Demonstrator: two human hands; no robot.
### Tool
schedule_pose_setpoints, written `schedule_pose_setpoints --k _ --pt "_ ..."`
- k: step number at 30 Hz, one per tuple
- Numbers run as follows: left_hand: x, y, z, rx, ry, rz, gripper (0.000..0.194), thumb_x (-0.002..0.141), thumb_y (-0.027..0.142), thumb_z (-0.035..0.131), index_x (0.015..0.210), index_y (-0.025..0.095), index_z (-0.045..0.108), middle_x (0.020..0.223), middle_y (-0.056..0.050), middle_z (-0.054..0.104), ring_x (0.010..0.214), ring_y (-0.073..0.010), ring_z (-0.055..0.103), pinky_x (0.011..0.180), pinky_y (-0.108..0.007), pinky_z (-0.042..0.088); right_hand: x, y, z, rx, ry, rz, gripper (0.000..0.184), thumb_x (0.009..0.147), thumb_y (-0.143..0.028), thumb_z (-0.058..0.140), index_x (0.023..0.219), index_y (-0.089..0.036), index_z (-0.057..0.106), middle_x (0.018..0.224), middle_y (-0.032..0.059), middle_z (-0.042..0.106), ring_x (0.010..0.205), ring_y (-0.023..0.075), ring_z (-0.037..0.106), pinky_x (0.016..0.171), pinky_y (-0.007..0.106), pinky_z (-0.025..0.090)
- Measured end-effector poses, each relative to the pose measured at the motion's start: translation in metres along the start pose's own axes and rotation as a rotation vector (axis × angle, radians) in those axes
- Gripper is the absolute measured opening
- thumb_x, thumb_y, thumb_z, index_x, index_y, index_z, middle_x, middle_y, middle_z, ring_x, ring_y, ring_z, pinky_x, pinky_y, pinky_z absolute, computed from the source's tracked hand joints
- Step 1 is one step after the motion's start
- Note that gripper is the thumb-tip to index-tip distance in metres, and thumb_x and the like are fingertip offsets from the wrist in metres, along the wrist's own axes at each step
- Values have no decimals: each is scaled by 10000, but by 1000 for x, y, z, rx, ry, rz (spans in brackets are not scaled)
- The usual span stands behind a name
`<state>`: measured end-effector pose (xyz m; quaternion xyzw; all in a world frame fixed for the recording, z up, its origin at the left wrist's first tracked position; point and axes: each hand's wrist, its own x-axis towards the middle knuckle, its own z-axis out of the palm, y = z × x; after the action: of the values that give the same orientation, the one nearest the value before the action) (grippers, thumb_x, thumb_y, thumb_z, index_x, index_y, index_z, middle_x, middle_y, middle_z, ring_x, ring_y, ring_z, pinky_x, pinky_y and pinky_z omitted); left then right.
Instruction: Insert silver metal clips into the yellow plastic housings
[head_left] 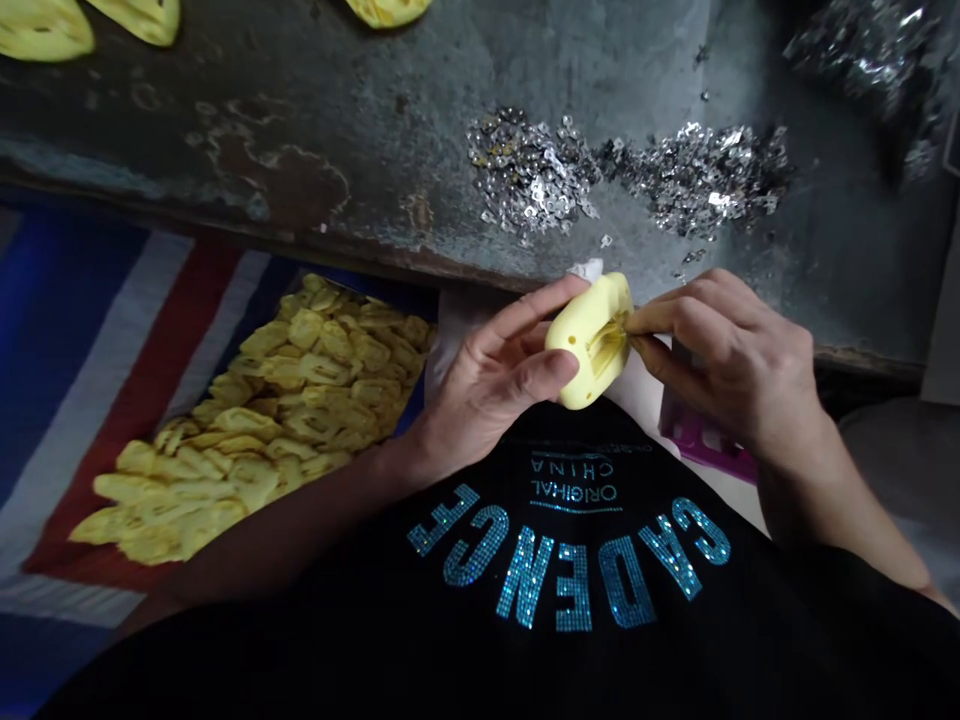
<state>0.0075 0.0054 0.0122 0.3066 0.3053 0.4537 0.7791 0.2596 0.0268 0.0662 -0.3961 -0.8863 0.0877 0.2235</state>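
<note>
My left hand [499, 375] grips a pale yellow plastic part [589, 340] between thumb and fingers, just below the edge of the worn grey table [360, 130]. The part is rounded, with a small hole and an open slot facing right. My right hand [724, 355] is pinched at that slot, thumb and forefinger pressed together on something too small to name. Both hands hover above my black shirt with glittering blue letters.
Two heaps of small shiny metal pieces [622, 175] lie on the table beyond my hands. A big pile of the same yellow parts [262, 420] rests on a striped cloth at lower left. More yellow parts [45, 25] sit at the table's far edge. A pink object [705, 445] shows under my right wrist.
</note>
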Motion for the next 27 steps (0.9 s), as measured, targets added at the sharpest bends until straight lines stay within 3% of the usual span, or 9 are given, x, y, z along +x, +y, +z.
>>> schedule_pose_setpoints --k 9,13,17,22,27 --pt "2 -8 -11 106 -2 -15 733 963 680 939 1589 352 747 1312 -34 892 1037 -225 854 752 -267 740 2 -8 2 -37 39 -37 148 1133 -148 702 1161 -283 755 980 29 813 818 225 691 744 387 589" --pt "2 -7 -13 126 -14 15 680 991 680 909 1578 377 749 1479 -43 848 1103 -269 875 755 -317 770 -5 -9 4 63 158 2 207 1101 -103 747 1217 -274 767 1048 39 855 845 225 738 797 409 624" --pt "3 -7 -13 121 -2 19 712 951 702 942 1560 380 761 1429 -39 862 1110 -283 875 742 -318 776 -18 -7 18 74 227 66 336 1096 -109 752 1331 -340 816 1155 43 885 931 260 805 840 448 649" --pt "0 -10 -12 161 -18 53 686 992 700 904 1585 390 751 1347 -38 878 1020 -252 879 751 -319 776 -28 -9 32 12 273 52 506 1095 -100 753 1487 -418 787 1206 34 893 920 257 783 823 458 642" --pt "-1 -10 -10 144 -32 97 609 987 650 933 1531 417 789 1405 -10 882 1119 -260 888 813 -330 783 -29 -13 32 176 293 110 485 1094 -90 765 1454 -410 820 1222 33 890 1008 240 826 883 435 682"
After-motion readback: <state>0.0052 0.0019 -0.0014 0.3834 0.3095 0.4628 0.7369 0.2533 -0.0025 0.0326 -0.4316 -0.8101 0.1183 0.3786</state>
